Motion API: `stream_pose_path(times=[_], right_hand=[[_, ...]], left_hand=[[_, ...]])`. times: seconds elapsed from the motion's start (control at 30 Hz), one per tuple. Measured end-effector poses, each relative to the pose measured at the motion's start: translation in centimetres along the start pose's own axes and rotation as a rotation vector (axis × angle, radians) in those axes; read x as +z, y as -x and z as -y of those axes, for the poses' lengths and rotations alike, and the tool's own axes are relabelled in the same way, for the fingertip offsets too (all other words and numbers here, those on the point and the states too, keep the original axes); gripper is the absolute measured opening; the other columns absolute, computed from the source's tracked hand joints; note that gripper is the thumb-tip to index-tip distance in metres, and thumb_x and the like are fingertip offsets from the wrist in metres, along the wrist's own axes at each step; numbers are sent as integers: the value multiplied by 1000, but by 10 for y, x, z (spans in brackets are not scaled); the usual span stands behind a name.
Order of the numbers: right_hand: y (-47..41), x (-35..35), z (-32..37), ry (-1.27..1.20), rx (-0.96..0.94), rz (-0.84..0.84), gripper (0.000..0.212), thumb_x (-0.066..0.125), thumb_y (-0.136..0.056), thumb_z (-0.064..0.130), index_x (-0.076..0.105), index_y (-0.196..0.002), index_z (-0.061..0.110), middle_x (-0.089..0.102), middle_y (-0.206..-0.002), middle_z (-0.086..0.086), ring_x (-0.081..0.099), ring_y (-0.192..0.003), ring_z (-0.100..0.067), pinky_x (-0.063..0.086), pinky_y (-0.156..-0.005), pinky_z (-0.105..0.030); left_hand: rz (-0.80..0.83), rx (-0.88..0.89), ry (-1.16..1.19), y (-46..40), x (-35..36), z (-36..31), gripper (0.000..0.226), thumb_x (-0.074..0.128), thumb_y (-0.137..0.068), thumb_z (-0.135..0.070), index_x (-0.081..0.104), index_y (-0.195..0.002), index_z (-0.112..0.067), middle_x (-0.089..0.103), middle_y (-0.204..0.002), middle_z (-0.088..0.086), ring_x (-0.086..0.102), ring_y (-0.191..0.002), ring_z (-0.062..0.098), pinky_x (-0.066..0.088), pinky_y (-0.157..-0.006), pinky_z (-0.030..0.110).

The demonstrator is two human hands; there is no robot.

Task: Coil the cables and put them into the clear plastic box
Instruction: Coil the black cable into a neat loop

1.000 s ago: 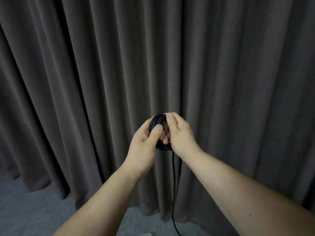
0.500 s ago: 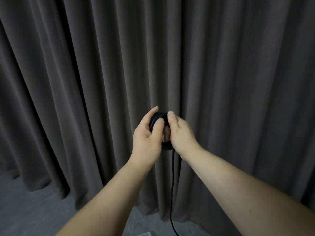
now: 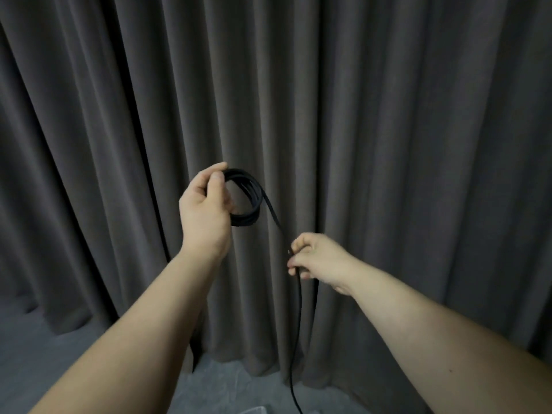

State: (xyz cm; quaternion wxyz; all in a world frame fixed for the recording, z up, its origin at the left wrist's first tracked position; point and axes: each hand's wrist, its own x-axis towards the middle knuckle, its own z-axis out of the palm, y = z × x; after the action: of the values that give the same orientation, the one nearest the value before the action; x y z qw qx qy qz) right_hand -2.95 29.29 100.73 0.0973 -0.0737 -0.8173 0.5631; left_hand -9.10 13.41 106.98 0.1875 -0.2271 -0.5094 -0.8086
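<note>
A black cable [image 3: 253, 201] is wound into a small round coil of several loops, held up in front of me. My left hand [image 3: 206, 207] grips the coil's left side, thumb and fingers wrapped round the loops. From the coil's right side a loose strand runs down and to the right into my right hand [image 3: 313, 258], which pinches it lower down. Below that hand the strand [image 3: 298, 324] hangs straight down and leaves the frame at the bottom. A pale corner of the clear plastic box [image 3: 254, 410] shows at the bottom edge.
A dark grey pleated curtain [image 3: 388, 144] fills the whole background, reaching down to a grey floor [image 3: 35, 354]. Both my forearms stretch forward from the bottom corners.
My right hand has let go of the coil and slid down and right along the loose strand. My left hand has moved left and up with the coil, which now shows as an open ring.
</note>
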Motion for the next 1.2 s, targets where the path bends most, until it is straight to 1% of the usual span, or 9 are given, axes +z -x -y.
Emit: stream_pose_path(times=[0.1, 0.2, 0.33, 0.47, 0.63, 0.77, 0.9, 1.07, 1.2], right_hand=[[-5, -7, 6, -55, -72, -211, 23, 48, -92, 0, 52, -83, 21, 57, -72, -7, 56, -56, -19, 36, -48, -24], [-3, -14, 16, 580, -208, -421, 25, 41, -97, 11, 59, -102, 27, 59, -90, -3, 58, -75, -23, 42, -58, -28], [6, -4, 44, 1182, -374, -182, 37, 42, -89, 5, 63, -115, 20, 61, -110, -6, 59, -103, -31, 46, -76, -30], [15, -3, 67, 940, -442, 63, 32, 45, -91, 18, 66, -115, 22, 67, -116, 5, 58, -108, -15, 46, -93, -27], [-2, -24, 48, 241, -326, -152, 23, 63, -77, 1, 61, -76, 24, 66, -76, 1, 61, -71, -14, 46, -68, -25], [-15, -34, 31, -21, -187, -327, 23, 64, -82, -2, 62, -74, 20, 63, -65, -2, 52, -50, -4, 40, -49, -16], [-18, -35, 42, 242, -288, -482, 18, 53, -91, 7, 61, -85, 22, 67, -74, -1, 58, -57, -17, 49, -54, -22], [-18, -56, 77, 513, -526, -865, 16, 50, -94, 20, 65, -100, 23, 69, -97, -4, 62, -90, -31, 49, -75, -36], [-22, -43, 71, 459, -486, -527, 13, 57, -87, 16, 62, -93, 26, 70, -84, 6, 61, -81, -14, 45, -69, -24]], left_hand=[[-33, 10, -5, -8, -11, 0, 22, 46, -101, -14, 67, -100, -19, 42, -57, -8, 35, -50, 6, 34, -52, 23], [-49, 26, -56, -11, -16, 3, 21, 47, -100, -15, 67, -100, -22, 43, -64, -2, 38, -54, 8, 37, -56, 25], [-11, 24, -163, -9, -17, 12, 20, 54, -91, -29, 71, -95, -38, 55, -75, -11, 50, -80, 13, 46, -82, 34], [26, 13, -236, -6, -18, 15, 23, 52, -96, -24, 69, -97, -39, 56, -73, -14, 51, -78, 9, 48, -83, 34], [-90, -4, -215, -16, -32, 16, 21, 51, -98, -21, 69, -99, -31, 56, -69, -10, 50, -65, 7, 46, -71, 28], [-63, -6, -246, -12, -30, 20, 21, 51, -99, -20, 68, -99, -32, 55, -66, -9, 49, -64, 8, 46, -68, 29], [-20, -44, -277, -5, -21, 30, 22, 51, -98, -23, 68, -99, -37, 58, -78, -10, 54, -81, 10, 48, -82, 32], [25, -11, -321, -2, -12, 34, 20, 51, -99, -19, 67, -103, -30, 59, -72, -13, 54, -61, -1, 46, -67, 19], [-32, -45, -298, -3, -6, 36, 21, 50, -99, -19, 66, -100, -32, 57, -68, -11, 53, -58, -2, 46, -65, 15]])
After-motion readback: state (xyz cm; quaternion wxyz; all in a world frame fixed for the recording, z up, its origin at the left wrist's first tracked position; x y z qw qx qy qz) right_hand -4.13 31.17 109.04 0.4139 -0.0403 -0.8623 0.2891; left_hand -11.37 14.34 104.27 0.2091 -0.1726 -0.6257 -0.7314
